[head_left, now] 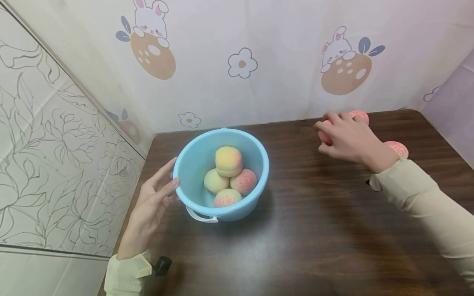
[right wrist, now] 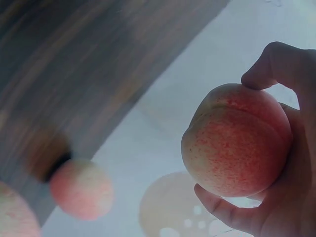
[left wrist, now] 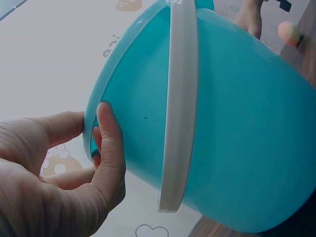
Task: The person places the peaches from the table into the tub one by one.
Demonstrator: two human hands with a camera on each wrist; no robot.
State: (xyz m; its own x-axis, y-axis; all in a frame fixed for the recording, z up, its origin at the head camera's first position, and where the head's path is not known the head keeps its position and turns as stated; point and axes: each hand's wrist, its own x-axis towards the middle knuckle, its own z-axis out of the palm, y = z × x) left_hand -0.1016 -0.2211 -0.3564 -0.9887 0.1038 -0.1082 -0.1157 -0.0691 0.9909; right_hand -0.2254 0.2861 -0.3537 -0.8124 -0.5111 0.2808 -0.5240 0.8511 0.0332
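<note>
Bucket (head_left: 194, 176), four peaches (head_left: 228, 161) inside, apparently three outside

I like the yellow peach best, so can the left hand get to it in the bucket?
Probably yes: nothing covers the yellow peach, and the bucket is open on top. The left hand holds the bucket's rim, though, so it would likely have to let go first.

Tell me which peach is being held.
The reddish peach in the right hand; two other peaches sit on the table, four in the blue bucket.
</note>
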